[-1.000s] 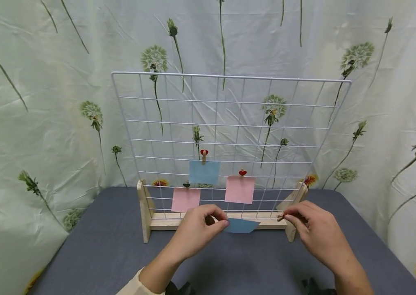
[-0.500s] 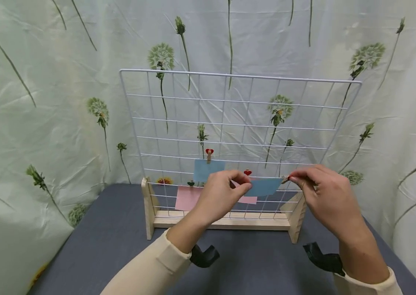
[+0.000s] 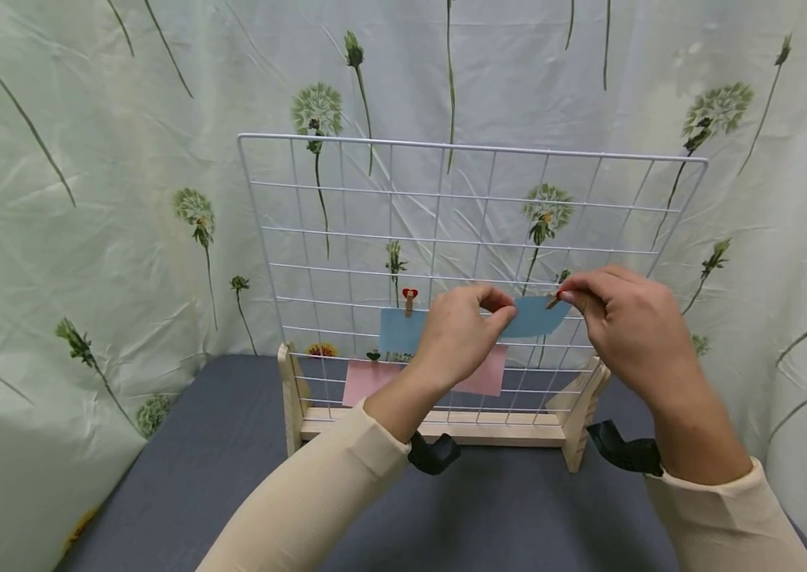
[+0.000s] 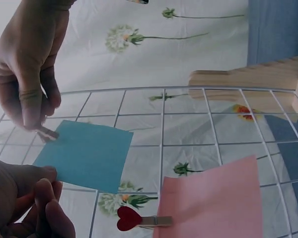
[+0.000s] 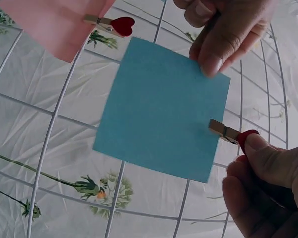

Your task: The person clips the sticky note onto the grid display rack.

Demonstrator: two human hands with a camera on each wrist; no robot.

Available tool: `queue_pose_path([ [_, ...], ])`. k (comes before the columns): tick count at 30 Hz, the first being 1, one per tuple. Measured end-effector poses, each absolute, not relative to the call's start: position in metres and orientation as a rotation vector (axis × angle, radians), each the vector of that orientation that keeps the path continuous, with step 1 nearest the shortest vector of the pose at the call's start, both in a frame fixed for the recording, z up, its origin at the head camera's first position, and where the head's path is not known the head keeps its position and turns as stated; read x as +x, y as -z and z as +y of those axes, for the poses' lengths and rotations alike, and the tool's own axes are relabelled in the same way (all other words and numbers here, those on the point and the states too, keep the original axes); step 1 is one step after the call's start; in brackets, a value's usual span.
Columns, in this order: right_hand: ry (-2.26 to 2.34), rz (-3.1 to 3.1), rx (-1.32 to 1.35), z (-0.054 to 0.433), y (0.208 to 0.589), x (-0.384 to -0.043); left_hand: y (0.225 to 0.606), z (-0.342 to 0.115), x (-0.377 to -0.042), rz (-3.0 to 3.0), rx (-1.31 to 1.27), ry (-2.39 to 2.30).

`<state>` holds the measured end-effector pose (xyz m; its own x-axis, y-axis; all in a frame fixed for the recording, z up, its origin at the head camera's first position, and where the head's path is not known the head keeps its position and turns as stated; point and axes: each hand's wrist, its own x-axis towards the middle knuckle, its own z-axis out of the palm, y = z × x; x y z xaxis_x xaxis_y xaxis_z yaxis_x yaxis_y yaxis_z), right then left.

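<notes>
My left hand (image 3: pixel 457 334) pinches a square of blue paper (image 3: pixel 535 318) by its edge, thumb against its face in the right wrist view. A small wooden clothespin (image 5: pixel 224 132) with a red heart is pinched at its heart end between the thumb and fingers of my right hand (image 3: pixel 632 334). Its wooden tip overlaps the paper's edge in the right wrist view. Both hands are in front of the white wire grid (image 3: pixel 439 191), right of its middle. Part of the paper's edge is hidden behind the left fingertips in the head view.
Two pink papers (image 3: pixel 368 381) and another blue paper (image 3: pixel 396 330) hang clipped on the grid, partly behind my left arm. A wooden stand (image 3: pixel 439 429) carries the grid on a dark grey table (image 3: pixel 218 477). Behind is a flower-printed curtain (image 3: pixel 125 119).
Both hands have risen from low before the stand to mid-height on the grid, moving rightward too. The clothespin, earlier apart from the blue paper, now overlaps its edge.
</notes>
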<state>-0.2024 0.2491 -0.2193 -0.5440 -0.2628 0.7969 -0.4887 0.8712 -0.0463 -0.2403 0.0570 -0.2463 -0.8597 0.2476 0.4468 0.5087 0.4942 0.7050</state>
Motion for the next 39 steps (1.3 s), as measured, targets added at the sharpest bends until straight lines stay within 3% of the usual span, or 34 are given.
queue_pose_path([
  [17, -0.292, -2.312, 0.475, 0.242, 0.205, -0.218, 0.241, 0.073, -0.244, -2.400, -0.449, 1.184],
  [39, -0.252, -2.383, 0.483, 0.239, 0.199, -0.220, 0.254, 0.063, -0.238, -2.380, -0.497, 1.224],
])
